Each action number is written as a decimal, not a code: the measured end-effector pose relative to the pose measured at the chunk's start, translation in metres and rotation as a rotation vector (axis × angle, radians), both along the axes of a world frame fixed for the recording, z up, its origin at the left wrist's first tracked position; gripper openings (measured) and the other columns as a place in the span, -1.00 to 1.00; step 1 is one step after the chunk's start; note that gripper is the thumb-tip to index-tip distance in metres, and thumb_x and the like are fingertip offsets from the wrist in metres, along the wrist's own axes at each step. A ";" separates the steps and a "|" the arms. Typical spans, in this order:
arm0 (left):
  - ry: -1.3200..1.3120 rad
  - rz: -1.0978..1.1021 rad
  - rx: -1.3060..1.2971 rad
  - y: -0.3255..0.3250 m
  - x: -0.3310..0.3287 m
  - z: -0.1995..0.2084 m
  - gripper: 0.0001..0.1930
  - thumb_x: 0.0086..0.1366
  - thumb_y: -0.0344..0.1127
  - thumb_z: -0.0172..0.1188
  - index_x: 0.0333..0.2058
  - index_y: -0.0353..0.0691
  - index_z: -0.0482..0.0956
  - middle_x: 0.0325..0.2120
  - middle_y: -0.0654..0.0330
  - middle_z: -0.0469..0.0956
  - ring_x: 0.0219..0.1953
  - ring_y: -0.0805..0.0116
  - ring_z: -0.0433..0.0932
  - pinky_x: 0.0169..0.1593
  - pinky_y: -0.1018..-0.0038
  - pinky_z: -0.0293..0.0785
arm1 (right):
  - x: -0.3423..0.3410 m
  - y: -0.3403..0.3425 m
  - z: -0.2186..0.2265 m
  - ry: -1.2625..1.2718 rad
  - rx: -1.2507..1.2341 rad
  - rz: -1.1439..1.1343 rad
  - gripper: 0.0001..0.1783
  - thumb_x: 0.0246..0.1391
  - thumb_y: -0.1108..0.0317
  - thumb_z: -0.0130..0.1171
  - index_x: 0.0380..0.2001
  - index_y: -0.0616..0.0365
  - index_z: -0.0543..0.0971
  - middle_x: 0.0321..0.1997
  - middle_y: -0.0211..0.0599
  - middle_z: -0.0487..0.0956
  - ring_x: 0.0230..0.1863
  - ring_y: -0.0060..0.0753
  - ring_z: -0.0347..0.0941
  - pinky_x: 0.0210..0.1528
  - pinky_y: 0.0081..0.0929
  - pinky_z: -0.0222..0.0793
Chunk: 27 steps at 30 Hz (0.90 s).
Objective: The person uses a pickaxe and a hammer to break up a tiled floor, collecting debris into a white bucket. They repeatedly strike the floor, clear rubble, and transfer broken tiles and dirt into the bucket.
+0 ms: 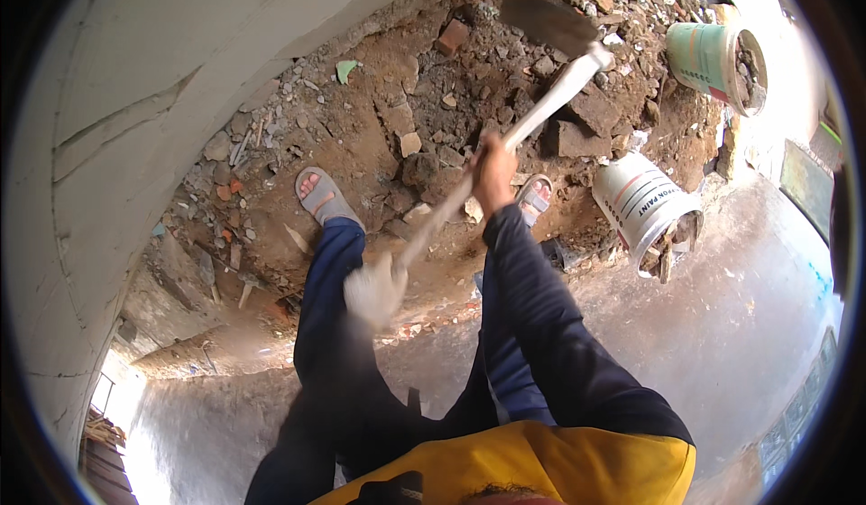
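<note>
A long-handled hoe slants across the view, its wooden handle running up to a broad dark blade. My right hand, bare, is wrapped round the middle of the handle. Near the handle's lower end, my left hand in a pale glove grips it, somewhat smeared by motion. The blurred hoe blade is over the far part of a heap of broken soil and rubble; whether it touches the heap I cannot tell. My sandalled feet stand apart on the dirt.
On the right, two paint buckets, one greenish and one white, hold rubble and lean over sideways. A pale cracked wall curves along the left. Brick pieces and stones lie in the dirt. Smooth concrete floor extends nearer me.
</note>
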<state>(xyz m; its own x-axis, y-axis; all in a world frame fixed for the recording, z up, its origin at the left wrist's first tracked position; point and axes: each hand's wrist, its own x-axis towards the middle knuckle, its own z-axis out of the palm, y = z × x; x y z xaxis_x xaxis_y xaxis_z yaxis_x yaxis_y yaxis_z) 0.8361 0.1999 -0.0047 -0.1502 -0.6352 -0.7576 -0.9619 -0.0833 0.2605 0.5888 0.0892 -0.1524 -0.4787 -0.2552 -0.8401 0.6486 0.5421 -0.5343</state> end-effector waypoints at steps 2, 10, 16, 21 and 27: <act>0.020 0.008 -0.104 -0.046 0.014 -0.034 -0.70 0.39 -0.02 0.25 -0.27 -0.16 0.58 -0.52 -0.12 0.66 -0.42 -0.13 0.73 -0.33 -0.07 0.61 | 0.003 -0.040 -0.032 0.081 -0.005 -0.145 -0.79 0.17 0.39 0.30 -0.30 0.21 0.45 -0.55 -0.37 0.46 -0.63 -0.38 0.45 -0.60 -0.34 0.42; -0.097 0.165 0.294 0.070 -0.002 0.020 -0.66 0.38 0.03 0.22 -0.21 -0.15 0.61 -0.41 -0.19 0.71 -0.32 -0.27 0.73 -0.14 -0.15 0.62 | 0.038 0.056 -0.022 -0.071 0.213 0.199 -0.76 0.16 0.43 0.30 -0.20 0.21 0.45 -0.57 -0.31 0.48 -0.64 -0.32 0.48 -0.62 -0.28 0.45; -0.014 0.068 0.126 -0.006 -0.011 0.000 -0.71 0.41 -0.03 0.16 -0.32 -0.13 0.57 -0.53 -0.12 0.66 -0.44 -0.24 0.70 -0.31 -0.19 0.59 | -0.011 0.007 0.004 0.033 0.039 0.010 -0.70 0.18 0.36 0.37 -0.22 0.18 0.42 -0.53 -0.33 0.49 -0.62 -0.35 0.50 -0.60 -0.29 0.51; 0.096 0.120 0.215 -0.093 0.019 -0.027 -0.56 0.27 0.11 0.32 -0.24 -0.20 0.64 -0.43 -0.17 0.69 -0.28 -0.20 0.73 -0.18 0.00 0.61 | 0.014 -0.075 -0.053 0.233 0.053 0.157 -0.65 0.22 0.36 0.32 -0.09 0.35 0.43 -0.29 0.05 0.62 -0.39 -0.07 0.67 -0.36 -0.13 0.63; 0.127 0.324 0.414 0.018 -0.013 0.033 -0.55 0.26 0.05 0.30 -0.13 -0.25 0.67 -0.30 -0.20 0.72 -0.17 -0.24 0.72 -0.08 -0.01 0.59 | 0.003 0.019 -0.026 0.100 0.157 0.243 -0.72 0.21 0.39 0.32 -0.14 0.29 0.46 -0.59 -0.32 0.48 -0.67 -0.33 0.49 -0.64 -0.28 0.48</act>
